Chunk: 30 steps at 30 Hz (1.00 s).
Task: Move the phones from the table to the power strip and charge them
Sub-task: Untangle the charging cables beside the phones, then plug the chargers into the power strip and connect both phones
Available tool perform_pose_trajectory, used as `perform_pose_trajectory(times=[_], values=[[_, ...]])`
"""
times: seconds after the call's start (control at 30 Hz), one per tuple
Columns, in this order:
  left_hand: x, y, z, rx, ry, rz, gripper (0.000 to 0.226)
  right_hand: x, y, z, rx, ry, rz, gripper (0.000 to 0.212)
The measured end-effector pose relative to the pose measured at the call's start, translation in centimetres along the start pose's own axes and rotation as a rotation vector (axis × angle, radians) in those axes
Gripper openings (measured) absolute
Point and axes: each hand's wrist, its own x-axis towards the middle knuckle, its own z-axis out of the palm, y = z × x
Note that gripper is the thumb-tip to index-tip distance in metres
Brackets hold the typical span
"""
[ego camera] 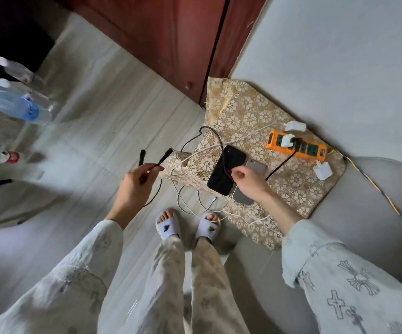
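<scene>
An orange power strip point(296, 147) lies on a small table covered with a gold floral cloth point(245, 116); a white charger and a black plug sit in its sockets. A black phone point(224, 169) lies on top of a grey phone point(243, 197) near the table's front edge. My right hand point(249, 180) rests over both phones, its fingers pinched on a thin reddish wire. My left hand point(134, 184) hovers over the floor left of the table and holds the black cable point(157, 162), whose connector ends stick up.
Two loose white chargers point(295, 126) point(323, 170) lie beside the strip. White cables point(195, 203) hang off the table onto the tiled floor by my slippered feet. Water bottles point(14, 102) stand at the far left. A red-brown cabinet point(171, 44) is behind, a grey sofa at right.
</scene>
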Motion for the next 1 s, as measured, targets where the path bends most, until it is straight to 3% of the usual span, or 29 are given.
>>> perform_pose_trajectory(times=[0.2, 0.33, 0.57, 0.67, 0.77, 1.0], values=[[3.3, -3.4, 2.6, -0.057, -0.082, -0.088, 0.018, 7.4, 1.0, 2.1, -0.089, 0.169, 0.006, 0.039], [4.4, -5.5, 3.0, -0.115, -0.043, -0.139, 0.017, 12.0, -1.6, 3.2, -0.177, 0.342, -0.091, 0.039], [4.0, -6.8, 2.7, -0.125, -0.015, -0.217, 0.018, 11.7, -3.1, 6.5, -0.334, 0.252, -0.196, 0.036], [3.6, -6.5, 2.4, -0.128, -0.015, -0.234, 0.018, 11.3, -2.6, 6.0, -0.493, 0.317, -0.192, 0.043], [4.0, -6.4, 1.9, -0.124, -0.021, -0.214, 0.018, 12.8, -3.1, 5.5, -0.619, 0.380, -0.220, 0.036], [5.1, -6.5, 0.8, -0.111, 0.003, -0.170, 0.019, 11.6, -4.2, 7.9, -0.442, 0.258, -0.442, 0.022]])
